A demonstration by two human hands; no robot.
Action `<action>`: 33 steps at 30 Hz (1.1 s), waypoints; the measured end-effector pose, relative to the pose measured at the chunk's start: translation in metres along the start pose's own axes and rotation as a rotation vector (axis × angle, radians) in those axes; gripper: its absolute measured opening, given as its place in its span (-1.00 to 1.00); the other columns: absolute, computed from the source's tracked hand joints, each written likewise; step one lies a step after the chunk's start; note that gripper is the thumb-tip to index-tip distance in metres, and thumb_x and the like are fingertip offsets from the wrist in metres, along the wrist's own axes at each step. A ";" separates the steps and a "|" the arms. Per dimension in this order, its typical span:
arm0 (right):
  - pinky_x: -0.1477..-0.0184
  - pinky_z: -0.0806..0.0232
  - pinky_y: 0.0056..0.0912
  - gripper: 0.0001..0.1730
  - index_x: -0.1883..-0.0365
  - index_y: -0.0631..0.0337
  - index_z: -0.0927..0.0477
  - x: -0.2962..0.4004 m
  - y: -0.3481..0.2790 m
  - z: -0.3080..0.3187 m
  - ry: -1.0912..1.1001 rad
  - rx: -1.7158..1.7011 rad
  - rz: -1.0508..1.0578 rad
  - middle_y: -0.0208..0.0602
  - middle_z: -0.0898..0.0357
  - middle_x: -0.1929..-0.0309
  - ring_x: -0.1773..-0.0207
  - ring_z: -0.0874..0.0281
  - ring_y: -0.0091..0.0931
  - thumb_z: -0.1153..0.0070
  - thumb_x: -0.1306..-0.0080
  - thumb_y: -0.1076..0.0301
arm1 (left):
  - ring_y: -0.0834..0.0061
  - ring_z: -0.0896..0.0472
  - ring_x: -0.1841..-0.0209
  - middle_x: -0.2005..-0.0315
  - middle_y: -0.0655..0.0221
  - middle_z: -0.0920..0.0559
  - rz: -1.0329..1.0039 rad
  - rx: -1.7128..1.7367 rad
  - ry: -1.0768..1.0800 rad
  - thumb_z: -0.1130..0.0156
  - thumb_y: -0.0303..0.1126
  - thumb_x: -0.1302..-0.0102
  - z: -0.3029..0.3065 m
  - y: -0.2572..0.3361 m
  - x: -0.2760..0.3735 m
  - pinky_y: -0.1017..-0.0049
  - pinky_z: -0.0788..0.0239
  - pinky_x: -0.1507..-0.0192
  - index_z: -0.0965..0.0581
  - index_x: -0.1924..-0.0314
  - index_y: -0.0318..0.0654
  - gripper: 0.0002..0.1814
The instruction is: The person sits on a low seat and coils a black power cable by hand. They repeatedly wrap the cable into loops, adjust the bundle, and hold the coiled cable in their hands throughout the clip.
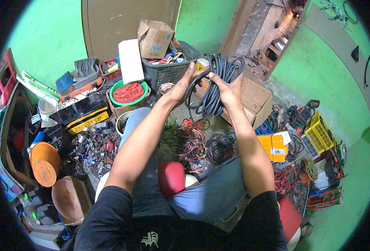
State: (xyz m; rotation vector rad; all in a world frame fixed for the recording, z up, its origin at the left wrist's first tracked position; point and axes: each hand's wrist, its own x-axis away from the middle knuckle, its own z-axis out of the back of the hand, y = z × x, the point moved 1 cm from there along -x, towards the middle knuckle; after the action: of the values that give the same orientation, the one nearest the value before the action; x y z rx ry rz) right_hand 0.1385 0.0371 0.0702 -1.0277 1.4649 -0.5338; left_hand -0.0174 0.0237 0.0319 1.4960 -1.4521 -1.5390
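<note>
A thick coil of black cable [217, 88] is held up in front of me, above the floor. My right hand [230, 91] grips the bundle from its right side, thumb laid across the loops. At the coil's left, my left hand [185, 83] has a loose loop of the same cable between thumb and fingers; part of those fingers is hidden. Below the coil, tangled red and black wires [194, 138] lie on the floor between my knees. An open cardboard box [254, 100] stands just behind my right hand.
A grey plastic basket [166, 75] bears a carton [155, 39] at the back. Left are a green basin [112, 98], a black and yellow toolbox [87, 120], scattered small parts [92, 150] and an orange bucket [43, 157]. A yellow crate [318, 131] sits by the right wall.
</note>
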 end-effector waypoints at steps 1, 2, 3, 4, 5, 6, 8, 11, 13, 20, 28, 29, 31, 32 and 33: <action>0.30 -0.60 -0.33 -0.17 -0.24 0.17 -0.03 -0.001 0.002 0.000 0.013 0.037 0.017 -0.18 -0.46 0.02 0.20 -0.61 -0.43 -0.29 -0.13 0.65 | 0.51 -0.31 0.11 0.04 0.37 -0.46 -0.034 -0.104 0.015 0.18 0.40 -0.34 -0.004 0.003 0.002 0.50 -0.17 0.04 -0.20 -0.45 -0.18 -0.07; 0.10 -0.54 -0.30 -0.12 -0.26 0.22 -0.04 -0.002 0.004 0.004 -0.023 0.055 -0.040 -0.15 -0.42 -0.04 0.05 -0.57 -0.38 -0.34 -0.09 0.60 | 0.46 -0.31 0.00 0.02 0.31 -0.46 -0.134 -0.199 -0.043 0.17 0.35 -0.37 -0.005 0.007 -0.001 0.37 -0.13 -0.10 -0.15 -0.46 -0.18 -0.10; 0.00 -0.47 -0.28 -0.08 -0.28 0.26 -0.03 -0.006 0.012 0.008 -0.008 0.109 0.019 -0.11 -0.40 -0.07 -0.02 -0.52 -0.35 -0.37 -0.07 0.55 | 0.41 -0.30 -0.09 -0.04 0.24 -0.45 -0.153 -0.275 0.063 0.15 0.32 -0.39 -0.004 0.003 -0.004 0.37 -0.11 -0.16 -0.21 -0.43 -0.22 -0.13; -0.11 -0.40 -0.26 -0.04 -0.30 0.30 -0.02 -0.010 0.020 0.009 0.003 0.162 0.076 -0.07 -0.37 -0.11 -0.09 -0.48 -0.32 -0.40 -0.05 0.51 | 0.35 -0.28 -0.17 -0.09 0.18 -0.43 -0.172 -0.351 0.173 0.12 0.28 -0.40 0.000 -0.005 -0.007 0.36 -0.09 -0.21 -0.26 -0.40 -0.26 -0.17; -0.21 -0.33 -0.24 0.01 -0.31 0.34 -0.01 -0.013 0.028 0.012 0.014 0.215 0.134 -0.04 -0.35 -0.15 -0.16 -0.43 -0.29 -0.43 -0.03 0.46 | 0.30 -0.27 -0.25 -0.14 0.11 -0.42 -0.191 -0.426 0.284 0.10 0.24 -0.42 0.004 -0.013 -0.010 0.35 -0.07 -0.26 -0.31 -0.37 -0.30 -0.20; -0.27 -0.24 -0.24 0.04 -0.32 0.38 0.01 -0.011 0.027 0.014 0.038 0.274 0.163 0.00 -0.33 -0.17 -0.21 -0.38 -0.27 -0.45 -0.02 0.42 | 0.23 -0.38 -0.21 -0.03 0.06 -0.49 -0.276 -0.699 0.465 0.03 0.15 -0.42 -0.001 -0.014 -0.009 0.29 -0.15 -0.24 -0.43 -0.23 -0.39 -0.29; -0.38 -0.06 -0.24 0.12 -0.34 0.47 0.03 -0.008 0.026 0.018 0.085 0.392 0.222 0.06 -0.28 -0.22 -0.31 -0.27 -0.22 -0.49 0.00 0.33 | 0.17 -0.49 -0.06 0.15 0.09 -0.55 -0.235 -0.790 0.482 0.01 0.10 -0.42 0.000 -0.012 -0.009 0.25 -0.26 -0.17 -0.50 -0.06 -0.40 -0.39; -0.37 -0.11 -0.20 0.06 -0.36 0.34 -0.03 -0.011 0.027 0.025 0.124 0.490 0.277 -0.02 -0.28 -0.25 -0.28 -0.31 -0.28 -0.48 -0.04 0.36 | 0.27 -0.56 0.51 0.59 0.26 -0.53 -0.120 -0.499 0.414 0.05 0.02 -0.46 0.011 -0.015 -0.008 0.35 -0.41 0.35 -0.49 0.16 -0.36 -0.51; -0.32 -0.19 -0.24 0.00 -0.33 0.31 -0.07 -0.013 0.028 0.028 0.147 0.490 0.261 -0.06 -0.31 -0.23 -0.24 -0.35 -0.32 -0.47 -0.04 0.39 | 0.40 -0.49 0.66 0.67 0.33 -0.49 0.160 0.050 0.201 0.10 0.04 -0.49 0.009 -0.012 -0.004 0.46 -0.32 0.54 -0.48 0.11 -0.34 -0.49; -0.24 -0.28 -0.29 -0.02 -0.30 0.33 -0.06 -0.003 0.009 0.007 -0.053 0.126 0.087 -0.12 -0.40 -0.14 -0.16 -0.44 -0.38 -0.47 -0.04 0.42 | 0.46 -0.55 0.37 0.36 0.20 -0.55 -0.289 -0.326 0.413 0.31 -0.07 -0.57 -0.008 -0.012 -0.002 0.46 -0.39 0.24 -0.37 -0.28 -0.34 -0.44; -0.15 -0.37 -0.36 -0.35 -0.14 0.21 -0.33 0.012 0.006 -0.005 -0.142 -0.128 -0.053 -0.32 -0.56 0.00 -0.06 -0.53 -0.51 -0.38 -0.12 0.47 | -0.04 -0.31 -0.24 -0.12 -0.11 -0.37 -0.669 -0.750 0.446 0.33 -0.19 -0.51 -0.029 -0.021 0.001 0.20 -0.09 -0.28 -0.41 -0.15 -0.45 -0.49; -0.16 -0.37 -0.36 -0.34 -0.15 0.20 -0.33 0.012 0.006 -0.004 -0.175 -0.138 -0.085 -0.32 -0.56 -0.01 -0.06 -0.53 -0.50 -0.38 -0.12 0.47 | -0.04 -0.31 -0.23 -0.11 -0.11 -0.36 -0.667 -0.708 0.440 0.34 -0.17 -0.50 -0.030 -0.021 0.002 0.20 -0.09 -0.27 -0.39 -0.15 -0.45 -0.48; -0.16 -0.36 -0.36 -0.32 -0.18 0.19 -0.31 0.013 0.002 -0.003 -0.243 -0.156 -0.148 -0.32 -0.55 -0.02 -0.06 -0.53 -0.50 -0.37 -0.13 0.46 | -0.04 -0.31 -0.20 -0.09 -0.12 -0.35 -0.665 -0.622 0.428 0.35 -0.15 -0.49 -0.036 -0.017 0.007 0.19 -0.07 -0.26 -0.36 -0.15 -0.46 -0.47; -0.18 -0.34 -0.35 -0.28 -0.22 0.18 -0.28 0.012 0.008 -0.001 -0.254 -0.136 -0.156 -0.30 -0.52 -0.06 -0.08 -0.52 -0.48 -0.37 -0.13 0.46 | -0.06 -0.29 -0.17 -0.08 -0.11 -0.32 -0.619 -0.552 0.402 0.48 0.02 -0.51 -0.031 -0.033 0.001 0.18 -0.03 -0.25 -0.25 -0.20 -0.48 -0.34; -0.19 -0.34 -0.34 -0.28 -0.22 0.18 -0.28 0.012 0.006 -0.001 -0.254 -0.148 -0.142 -0.30 -0.52 -0.06 -0.08 -0.51 -0.47 -0.37 -0.13 0.47 | -0.07 -0.28 -0.19 -0.10 -0.12 -0.30 -0.608 -0.608 0.394 0.53 0.07 -0.50 -0.030 -0.033 -0.001 0.16 -0.01 -0.26 -0.22 -0.22 -0.49 -0.29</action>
State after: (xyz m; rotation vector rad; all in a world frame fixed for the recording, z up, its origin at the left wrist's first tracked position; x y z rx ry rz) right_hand 0.1370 0.0298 0.0586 -1.2746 1.2261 -0.3828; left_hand 0.0200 0.0237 0.0078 1.7742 -0.2565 -1.6690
